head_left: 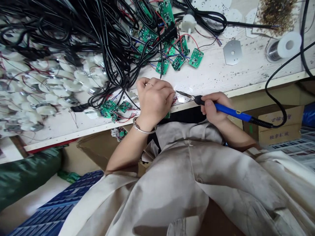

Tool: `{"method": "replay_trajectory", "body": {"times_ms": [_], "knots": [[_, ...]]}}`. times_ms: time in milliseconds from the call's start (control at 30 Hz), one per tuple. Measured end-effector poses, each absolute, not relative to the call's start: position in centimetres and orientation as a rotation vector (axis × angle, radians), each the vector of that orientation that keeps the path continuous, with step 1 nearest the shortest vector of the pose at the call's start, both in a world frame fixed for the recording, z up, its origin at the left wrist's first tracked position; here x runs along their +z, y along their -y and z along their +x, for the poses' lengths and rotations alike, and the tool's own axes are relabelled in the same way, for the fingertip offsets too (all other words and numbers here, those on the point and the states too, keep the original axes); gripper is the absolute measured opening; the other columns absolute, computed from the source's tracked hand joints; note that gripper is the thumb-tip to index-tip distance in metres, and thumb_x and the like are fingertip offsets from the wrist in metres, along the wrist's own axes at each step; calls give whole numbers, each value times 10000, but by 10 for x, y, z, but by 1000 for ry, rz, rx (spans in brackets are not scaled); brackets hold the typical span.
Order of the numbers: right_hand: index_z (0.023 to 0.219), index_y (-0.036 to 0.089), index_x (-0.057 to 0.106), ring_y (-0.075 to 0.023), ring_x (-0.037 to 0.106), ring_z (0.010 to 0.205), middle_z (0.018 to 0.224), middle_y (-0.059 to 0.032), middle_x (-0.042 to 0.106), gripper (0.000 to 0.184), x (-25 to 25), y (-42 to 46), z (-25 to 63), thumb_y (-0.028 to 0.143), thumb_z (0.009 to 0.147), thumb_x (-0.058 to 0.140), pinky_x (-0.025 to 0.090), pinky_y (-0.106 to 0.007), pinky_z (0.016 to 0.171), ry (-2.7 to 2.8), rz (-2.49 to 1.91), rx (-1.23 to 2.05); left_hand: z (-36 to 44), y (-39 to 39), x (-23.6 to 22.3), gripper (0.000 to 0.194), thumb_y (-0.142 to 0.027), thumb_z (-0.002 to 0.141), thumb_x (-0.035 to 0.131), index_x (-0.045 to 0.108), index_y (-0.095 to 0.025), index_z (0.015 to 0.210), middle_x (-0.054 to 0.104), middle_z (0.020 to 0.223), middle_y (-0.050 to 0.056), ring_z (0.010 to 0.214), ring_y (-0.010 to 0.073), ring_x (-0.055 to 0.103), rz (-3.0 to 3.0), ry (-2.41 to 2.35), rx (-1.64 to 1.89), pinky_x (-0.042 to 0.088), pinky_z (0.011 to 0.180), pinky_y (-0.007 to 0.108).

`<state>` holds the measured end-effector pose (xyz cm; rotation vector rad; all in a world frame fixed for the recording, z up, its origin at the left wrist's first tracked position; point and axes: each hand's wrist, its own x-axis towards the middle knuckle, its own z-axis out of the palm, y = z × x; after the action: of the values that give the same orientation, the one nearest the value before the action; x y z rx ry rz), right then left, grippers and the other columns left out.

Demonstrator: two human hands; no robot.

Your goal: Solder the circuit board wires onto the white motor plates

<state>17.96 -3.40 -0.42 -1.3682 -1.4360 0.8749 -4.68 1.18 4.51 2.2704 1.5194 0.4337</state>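
My right hand [214, 106] is closed around the blue handle of a soldering iron [231, 113], whose metal tip points left. That tip reaches the fingertips of my left hand [157, 96], close to the bench's front edge. The fingers of my left hand are bent and pressed together, and their hold is hidden behind the knuckles. Red wires show just below them, with a bit of a green circuit board [167, 115] under the hand. A pale plate [184, 97] lies beneath the iron's tip.
Black cables [108, 42] are heaped at the back left, beside many white motor parts [49, 85]. Several green circuit boards [196, 58] lie behind my hands. A solder spool [287, 46], a metal plate [232, 52] and a pad of brown residue [275, 14] are at the right.
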Motion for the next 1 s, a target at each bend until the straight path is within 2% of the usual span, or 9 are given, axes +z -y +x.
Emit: {"method": "replay_trajectory", "body": {"times_ms": [133,267,500,733,1000], "knots": [[891,280,691,-170,726,672,661,22,687,312,-5,35,178,569,917,576,602,-319,651,1496,-1298,709,-45,-13,44,281,-325,995,513,724,-259,821,753,1030,52,994,296,615,2245,-1521,422,366,993,614],[920,284,698,-163,739,692,699,25,714,222,-4,35,177,477,934,589,609,-309,657,1494,-1247,669,-44,-13,49,296,-336,1006,498,723,-271,826,761,1040,44,993,287,623,2247,-1525,394,380,995,610],[914,274,705,-167,744,689,678,24,711,238,-3,36,177,493,917,611,609,-306,661,1488,-1283,700,-40,-17,52,286,-319,990,512,705,-256,788,765,1036,41,992,292,634,2273,-1548,305,385,1014,628],[858,262,718,-146,700,557,574,40,670,275,9,31,175,499,920,594,603,-293,621,1534,-1275,678,-42,-15,45,276,-286,976,504,738,-283,829,754,995,35,932,257,634,2296,-1513,424,401,1049,623],[906,270,709,-145,720,614,667,33,718,147,12,31,178,390,915,623,602,-294,661,1572,-1173,689,-37,-16,50,332,-293,998,461,705,-260,776,763,1010,38,927,254,654,2323,-1577,280,402,1046,625]]}}
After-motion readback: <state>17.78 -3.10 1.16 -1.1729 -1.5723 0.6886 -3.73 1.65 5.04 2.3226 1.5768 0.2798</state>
